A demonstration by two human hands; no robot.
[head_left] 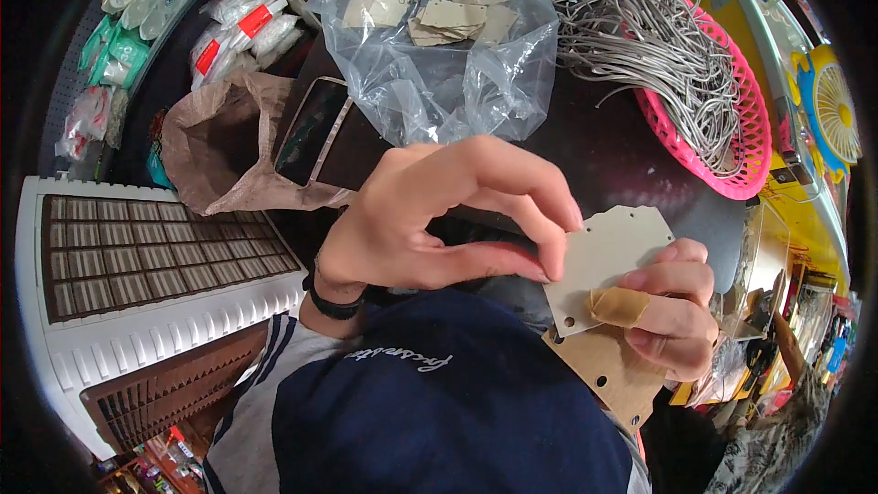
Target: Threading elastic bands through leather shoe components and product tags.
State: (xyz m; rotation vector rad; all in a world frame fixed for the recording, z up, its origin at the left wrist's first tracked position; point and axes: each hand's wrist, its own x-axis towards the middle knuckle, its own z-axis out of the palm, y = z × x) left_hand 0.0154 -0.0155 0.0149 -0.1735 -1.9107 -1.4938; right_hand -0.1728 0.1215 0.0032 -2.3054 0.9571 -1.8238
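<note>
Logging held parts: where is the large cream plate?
In the head view, the large cream plate is right of centre in the right hand, partly over the brown plate.

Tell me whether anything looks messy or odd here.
Yes: tangled gray cords spill past the left rim of the pink basket, looking untidy. The right hand also wears a tan bandage.

a phone point(314, 131) beside an open brown bag point(251, 185), a slatted white unit point(174, 306), a yellow fan point(832, 110).
</note>
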